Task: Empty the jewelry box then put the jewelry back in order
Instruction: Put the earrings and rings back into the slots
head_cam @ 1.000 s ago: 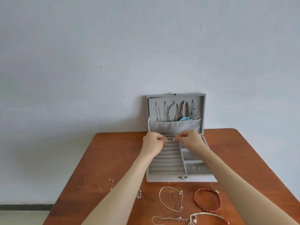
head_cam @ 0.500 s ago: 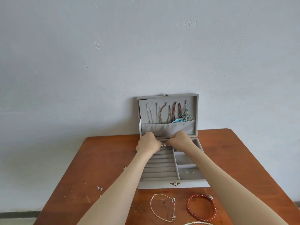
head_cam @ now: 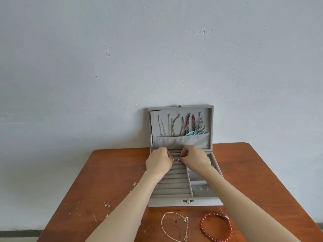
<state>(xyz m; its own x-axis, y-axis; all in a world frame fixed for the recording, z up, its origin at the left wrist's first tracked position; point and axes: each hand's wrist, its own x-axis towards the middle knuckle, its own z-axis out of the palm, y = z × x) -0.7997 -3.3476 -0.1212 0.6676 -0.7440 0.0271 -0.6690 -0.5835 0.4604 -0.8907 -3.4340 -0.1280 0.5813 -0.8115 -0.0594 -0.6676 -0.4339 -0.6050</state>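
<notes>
An open grey jewelry box (head_cam: 167, 202) stands on the wooden table, its lid upright against the wall. Several necklaces (head_cam: 181, 125) hang inside the lid above a fabric pocket. My left hand (head_cam: 158, 162) and my right hand (head_cam: 195, 158) meet over the far ring rolls, fingertips pinched on either side of two small rings (head_cam: 176, 160) that sit in a slot. Two tiny studs (head_cam: 204, 188) lie in the box's near right compartment. In front of the box lie a thin silver chain bracelet (head_cam: 174, 227) and a red bead bracelet (head_cam: 215, 227).
Small earrings (head_cam: 107, 205) and a little charm (head_cam: 134, 183) lie on the table's left part. The brown table (head_cam: 104, 172) ends close to a pale wall behind the box. Its left and right edges drop to the floor.
The view has shifted, so the box sits lower left in frame. My hands have come down from just above the rolls onto the far slot, where the two rings now show between my fingertips.
</notes>
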